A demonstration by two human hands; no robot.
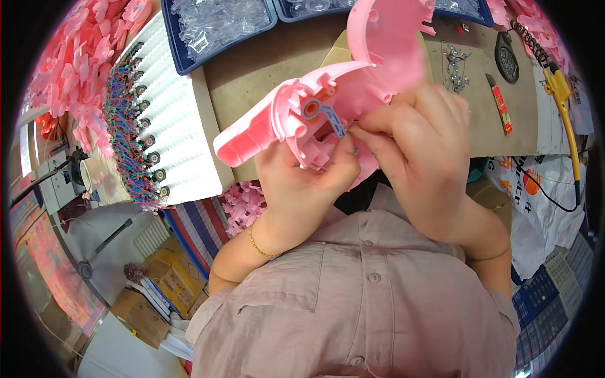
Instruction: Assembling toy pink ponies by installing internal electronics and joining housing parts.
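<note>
A pink plastic toy housing point(249, 131) is held up in front of my chest, its hollow inside facing me. My left hand point(305, 186) is closed around its lower part, the thumb lying by the inner edge. Inside the housing sit an orange part point(309, 109) with a round hole and a blue-grey lever point(333, 120) pointing down. My right hand point(423, 148) is at the housing's right side, thumb and index finger pinched together close to the lever's end. Whatever is between those fingertips is too small to tell. A curved pink section point(384, 31) rises at the top of the housing.
Blue bins point(220, 31) of clear plastic parts line the table's far side. At left, small round components with coloured wires point(129, 135) lie along a white ribbed tray point(179, 120). A red box cutter point(500, 104), a black oval object point(506, 57) and a yellow-handled tool point(563, 94) are at right.
</note>
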